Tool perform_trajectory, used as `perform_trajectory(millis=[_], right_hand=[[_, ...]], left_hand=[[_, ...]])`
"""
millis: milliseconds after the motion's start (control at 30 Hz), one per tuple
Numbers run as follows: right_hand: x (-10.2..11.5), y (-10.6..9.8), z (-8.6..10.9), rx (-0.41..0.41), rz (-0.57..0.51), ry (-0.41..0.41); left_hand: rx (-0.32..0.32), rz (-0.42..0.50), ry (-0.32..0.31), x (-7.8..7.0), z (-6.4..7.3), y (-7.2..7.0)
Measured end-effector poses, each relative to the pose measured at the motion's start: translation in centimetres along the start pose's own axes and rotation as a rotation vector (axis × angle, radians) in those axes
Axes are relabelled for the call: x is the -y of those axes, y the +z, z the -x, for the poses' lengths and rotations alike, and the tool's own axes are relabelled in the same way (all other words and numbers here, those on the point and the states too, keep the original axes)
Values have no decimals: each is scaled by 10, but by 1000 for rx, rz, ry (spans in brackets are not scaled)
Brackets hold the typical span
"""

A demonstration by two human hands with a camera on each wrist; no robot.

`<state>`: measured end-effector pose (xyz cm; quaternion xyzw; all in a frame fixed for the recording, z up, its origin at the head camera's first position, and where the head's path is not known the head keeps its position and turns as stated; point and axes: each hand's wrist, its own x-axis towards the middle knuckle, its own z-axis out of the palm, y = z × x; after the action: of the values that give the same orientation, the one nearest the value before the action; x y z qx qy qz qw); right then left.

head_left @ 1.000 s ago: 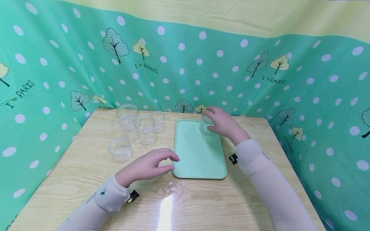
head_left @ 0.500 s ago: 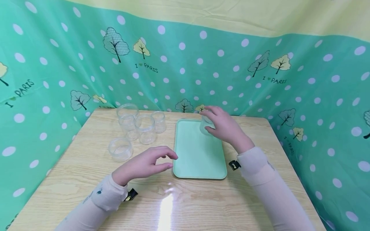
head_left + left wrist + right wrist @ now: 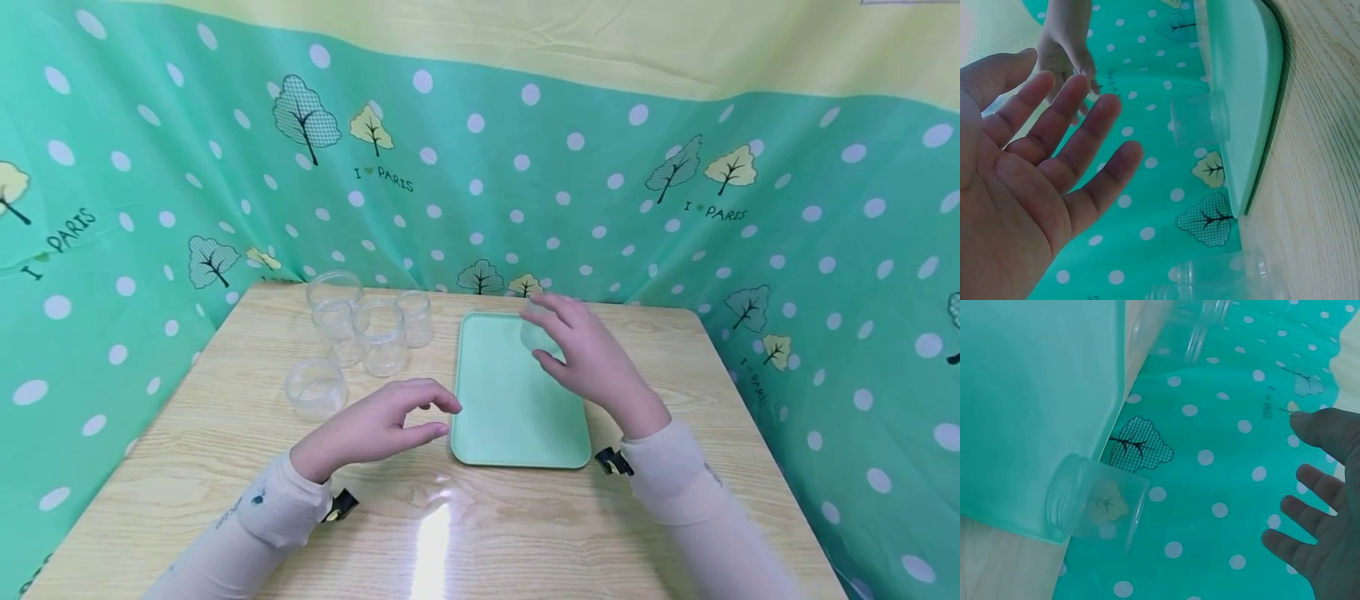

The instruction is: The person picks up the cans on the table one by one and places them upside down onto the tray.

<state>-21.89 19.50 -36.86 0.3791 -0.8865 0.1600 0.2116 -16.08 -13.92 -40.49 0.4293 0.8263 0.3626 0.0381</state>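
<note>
A clear plastic jar (image 3: 536, 337) stands on the far right corner of the light green tray (image 3: 517, 417). In the right wrist view the ridged end of this jar (image 3: 1100, 497) is against the tray. My right hand (image 3: 588, 350) is above the tray's right side, fingers spread and slightly bent, holding nothing. The right wrist view shows a gap between hand and jar; in the head view the fingers partly cover it. My left hand (image 3: 378, 429) hovers by the tray's near left edge, fingers relaxed and thumb apart, with nothing in it.
Left of the tray, several clear jars stand on the wooden table (image 3: 187, 467): a low wide jar (image 3: 315, 390) in front, a taller jar (image 3: 381, 342) and a small jar (image 3: 416, 321) behind. A green dotted cloth (image 3: 465, 217) hangs around the table's back and sides.
My right hand has drawn back from the jar, nearer to me and slightly right, its fingers coming away. The jar stays on the tray. My left hand has barely moved.
</note>
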Motion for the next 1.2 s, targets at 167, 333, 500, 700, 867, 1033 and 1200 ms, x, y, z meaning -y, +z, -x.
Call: perform_trajectory(millis=[167, 333, 500, 700, 867, 1033, 1200], right_hand=[[6, 2, 13, -35, -46, 4], [11, 3, 22, -65, -86, 30], [15, 3, 30, -84, -106, 26], [18, 3, 40, -97, -119, 33], [19, 4, 42, -95, -122, 29], [22, 4, 42, -102, -127, 21], [21, 5, 43, -136, -131, -3]], left_hand=[[-5, 3, 9, -1, 0, -1], [-12, 1, 26, 0, 0, 0], [-17, -8, 32, -1, 1, 0], [-7, -5, 26, -1, -1, 1], [0, 7, 22, -3, -1, 1], [7, 17, 16, -5, 0, 1], [11, 18, 9, -5, -1, 1]])
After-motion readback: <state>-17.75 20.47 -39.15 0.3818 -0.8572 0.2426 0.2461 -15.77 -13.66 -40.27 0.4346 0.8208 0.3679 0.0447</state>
